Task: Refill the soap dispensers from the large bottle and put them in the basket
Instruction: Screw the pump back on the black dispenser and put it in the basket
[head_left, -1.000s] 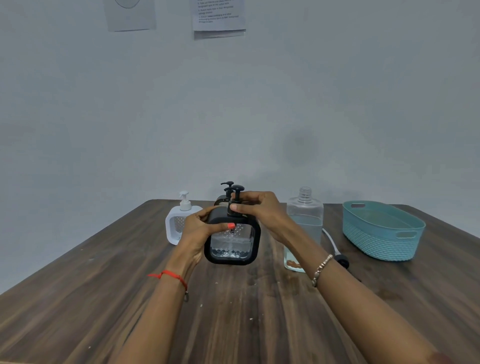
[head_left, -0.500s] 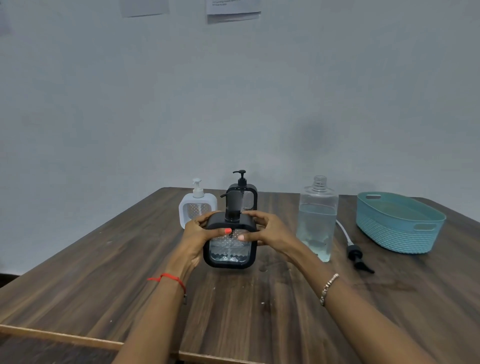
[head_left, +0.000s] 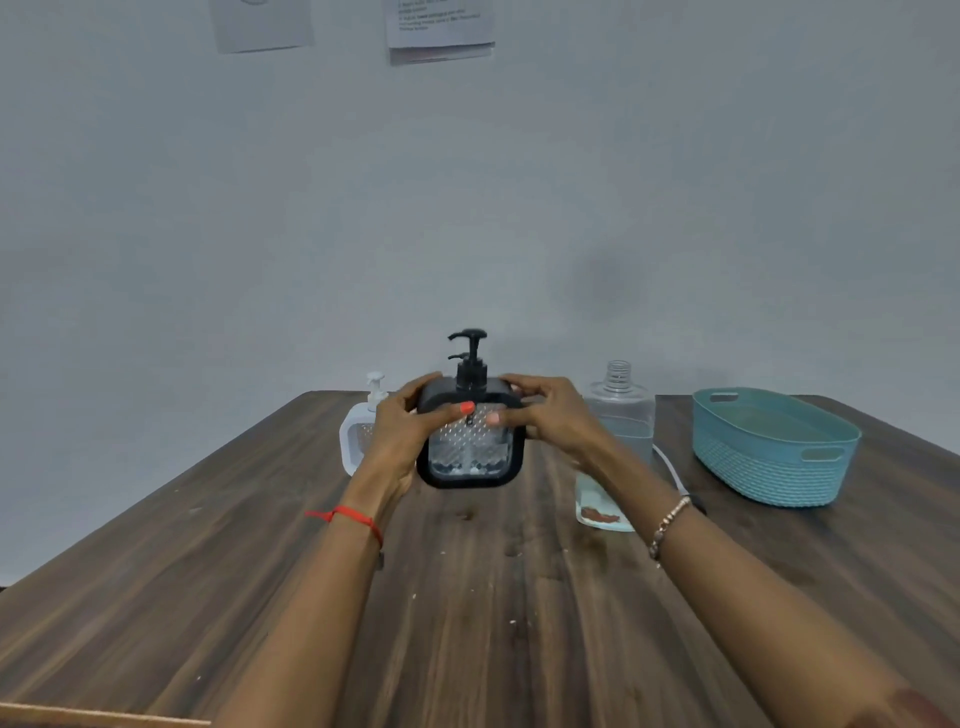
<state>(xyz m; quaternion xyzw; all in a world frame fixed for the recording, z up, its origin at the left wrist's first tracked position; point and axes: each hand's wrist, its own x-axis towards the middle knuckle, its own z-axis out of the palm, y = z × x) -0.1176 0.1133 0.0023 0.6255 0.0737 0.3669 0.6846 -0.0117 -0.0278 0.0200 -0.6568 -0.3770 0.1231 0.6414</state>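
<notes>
Holds black soap dispenser (head_left: 470, 457) upright between left grip (head_left: 410, 421) and right grip (head_left: 550, 415), both clamped round its top corners.

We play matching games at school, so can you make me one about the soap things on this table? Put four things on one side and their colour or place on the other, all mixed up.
Things
1. black soap dispenser
2. white soap dispenser
3. large bottle
4. basket

Colour, place or state
A. teal, on the right side of the table
B. clear, with no cap on its neck
C. held between the left hand and the right hand
D. standing partly hidden behind the left hand

Right pairs: 1-C, 2-D, 3-B, 4-A.
</notes>
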